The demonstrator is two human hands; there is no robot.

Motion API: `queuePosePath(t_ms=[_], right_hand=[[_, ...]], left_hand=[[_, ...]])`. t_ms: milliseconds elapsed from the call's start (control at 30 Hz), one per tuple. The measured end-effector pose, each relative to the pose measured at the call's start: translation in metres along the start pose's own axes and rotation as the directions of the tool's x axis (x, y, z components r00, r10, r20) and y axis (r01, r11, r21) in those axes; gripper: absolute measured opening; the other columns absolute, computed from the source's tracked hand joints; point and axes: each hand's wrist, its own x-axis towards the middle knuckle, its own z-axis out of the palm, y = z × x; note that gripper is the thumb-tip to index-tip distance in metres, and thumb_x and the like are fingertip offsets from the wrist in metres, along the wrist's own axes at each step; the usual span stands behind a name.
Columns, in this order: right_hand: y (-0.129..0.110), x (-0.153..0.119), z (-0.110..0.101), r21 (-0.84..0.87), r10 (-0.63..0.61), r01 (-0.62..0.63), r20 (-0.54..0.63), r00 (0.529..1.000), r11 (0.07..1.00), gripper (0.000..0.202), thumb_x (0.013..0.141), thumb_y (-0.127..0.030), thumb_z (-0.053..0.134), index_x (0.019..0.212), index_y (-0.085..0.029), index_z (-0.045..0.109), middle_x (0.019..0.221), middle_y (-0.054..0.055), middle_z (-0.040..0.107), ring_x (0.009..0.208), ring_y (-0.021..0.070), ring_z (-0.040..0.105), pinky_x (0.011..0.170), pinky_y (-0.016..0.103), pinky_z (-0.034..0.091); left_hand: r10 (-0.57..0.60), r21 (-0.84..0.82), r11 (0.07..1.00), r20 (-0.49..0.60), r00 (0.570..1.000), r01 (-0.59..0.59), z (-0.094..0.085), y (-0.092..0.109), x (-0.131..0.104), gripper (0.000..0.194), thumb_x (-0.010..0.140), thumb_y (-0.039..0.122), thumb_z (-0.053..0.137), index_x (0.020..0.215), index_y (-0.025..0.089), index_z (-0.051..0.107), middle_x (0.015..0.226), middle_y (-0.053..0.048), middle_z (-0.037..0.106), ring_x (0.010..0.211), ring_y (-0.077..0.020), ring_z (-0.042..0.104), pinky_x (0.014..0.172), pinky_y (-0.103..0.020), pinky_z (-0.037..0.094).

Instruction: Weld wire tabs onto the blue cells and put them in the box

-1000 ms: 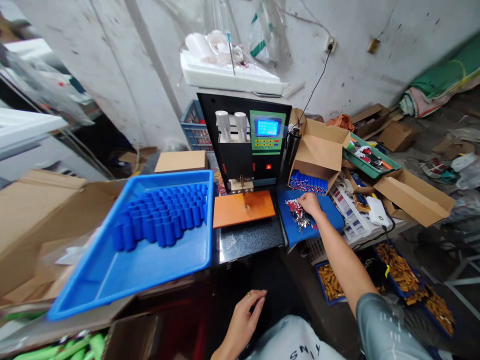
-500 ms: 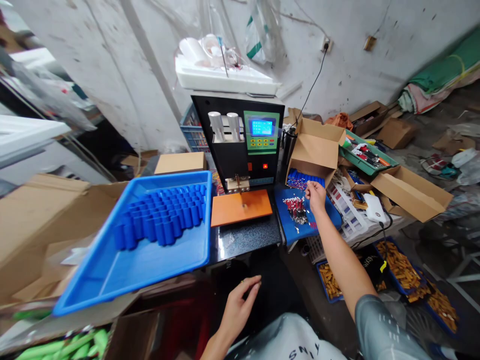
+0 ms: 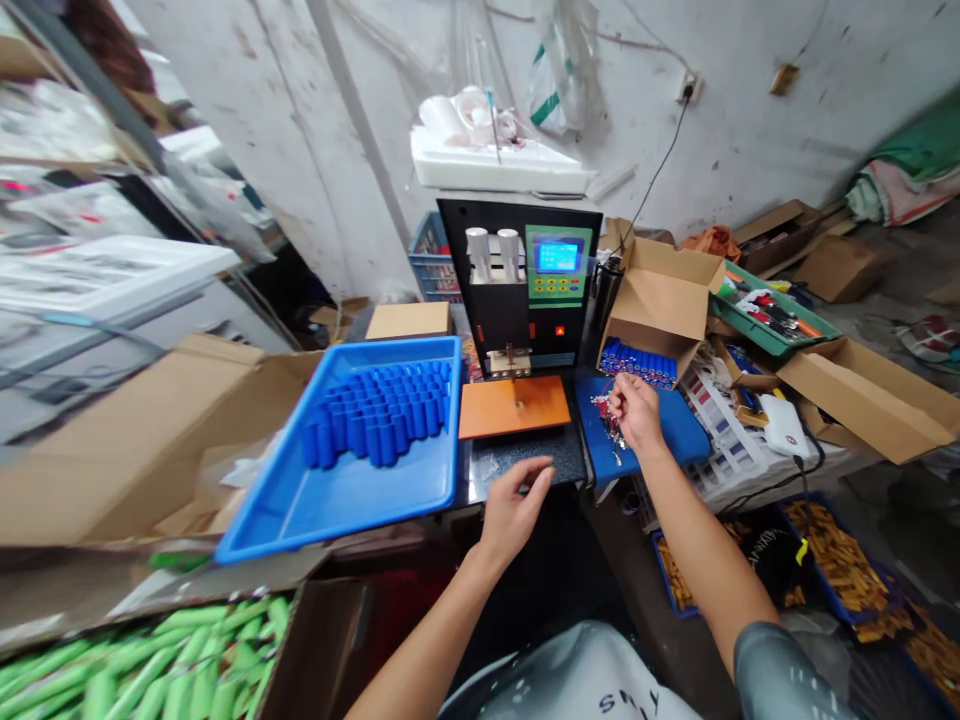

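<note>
My right hand (image 3: 636,412) is closed in a pinch over the blue mat, beside a pile of short red and black wires (image 3: 606,408). What its fingertips hold is too small to make out. My left hand (image 3: 516,508) hovers at the bench's front edge, its thumb and forefinger apart and nothing visible between them. Beyond it stands a black spot welder (image 3: 495,315) with a lit screen; its electrodes reach down over an orange board (image 3: 480,412). To the left, a blue tray (image 3: 315,520) bears many upright blue cylindrical cells (image 3: 382,440).
An open cardboard box (image 3: 664,290) holding blue cells stands behind the mat. A green bin (image 3: 780,330) and a white device (image 3: 784,425) are further right. At lower left is a box of green wrapped pieces (image 3: 172,665); blue trays of yellow pieces (image 3: 832,550) sit low on the right.
My left hand has risen and moved forward, closer to the bench edge. My right hand has come back toward me over the wires, still pinched. The view has swung left.
</note>
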Motion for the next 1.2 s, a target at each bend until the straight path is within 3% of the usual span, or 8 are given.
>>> queuePosePath(t_ms=[167,333,567,800,967,1200], right_hand=[[0.016,-0.041,0.04,0.044,0.102,-0.11,0.159,0.982,0.993,0.032,0.071,-0.043,0.077,0.074,-0.021,0.054,0.059,-0.005,0.045,0.046,0.0063,0.038,0.038,0.018,0.026],[0.036,-0.058,0.062,0.025,0.143,-0.152,0.213,0.966,0.988,0.031,0.074,-0.045,0.074,0.075,-0.021,0.055,0.055,-0.006,0.045,0.044,0.0065,0.036,0.039,0.019,0.027],[0.053,-0.062,0.064,-0.073,0.173,-0.159,0.292,0.941,0.985,0.031,0.078,-0.048,0.069,0.077,-0.02,0.057,0.058,-0.004,0.051,0.043,0.0061,0.039,0.041,0.02,0.029],[0.053,-0.066,0.062,-0.338,0.158,0.026,0.505,0.849,0.941,0.021,0.076,-0.04,0.071,0.081,-0.02,0.067,0.067,-0.001,0.059,0.055,0.0112,0.05,0.052,0.023,0.04],[0.059,-0.068,0.064,-0.389,0.173,0.041,0.498,0.85,0.92,0.018,0.074,-0.037,0.071,0.073,-0.02,0.066,0.065,-0.001,0.061,0.055,0.0122,0.051,0.051,0.024,0.039],[0.071,-0.075,0.072,-0.266,0.219,-0.119,0.384,0.897,0.956,0.023,0.075,-0.04,0.07,0.071,-0.019,0.064,0.055,-0.004,0.054,0.048,0.0094,0.045,0.048,0.023,0.037]], left_hand=[[-0.001,-0.072,0.997,-0.041,0.999,-0.002,0.007,0.015,0.036,0.033,0.078,0.04,0.07,0.098,0.013,0.067,0.081,-0.005,0.07,0.07,-0.0141,0.062,0.067,-0.025,0.051],[-0.089,-0.165,0.983,-0.056,0.994,0.079,0.0,0.008,0.038,0.032,0.077,0.041,0.07,0.09,0.013,0.068,0.077,-0.005,0.07,0.061,-0.0116,0.059,0.057,-0.022,0.048],[-0.226,-0.267,0.941,-0.031,0.974,0.21,-0.022,0.004,0.027,0.037,0.074,0.044,0.072,0.091,0.011,0.069,0.073,-0.006,0.071,0.047,-0.0084,0.052,0.043,-0.02,0.04],[-0.173,-0.104,0.979,0.056,0.983,0.178,-0.041,0.008,0.022,0.032,0.08,0.044,0.065,0.083,0.013,0.07,0.068,-0.004,0.068,0.047,-0.0081,0.049,0.045,-0.02,0.038],[-0.134,-0.024,0.991,0.046,0.99,0.135,-0.048,0.004,0.019,0.028,0.082,0.041,0.062,0.081,0.014,0.07,0.068,-0.004,0.069,0.052,-0.0099,0.053,0.047,-0.02,0.039],[-0.206,-0.107,0.973,0.019,0.978,0.207,-0.04,-0.004,0.012,0.03,0.081,0.042,0.065,0.085,0.012,0.07,0.073,-0.006,0.071,0.048,-0.0089,0.051,0.045,-0.02,0.039]])
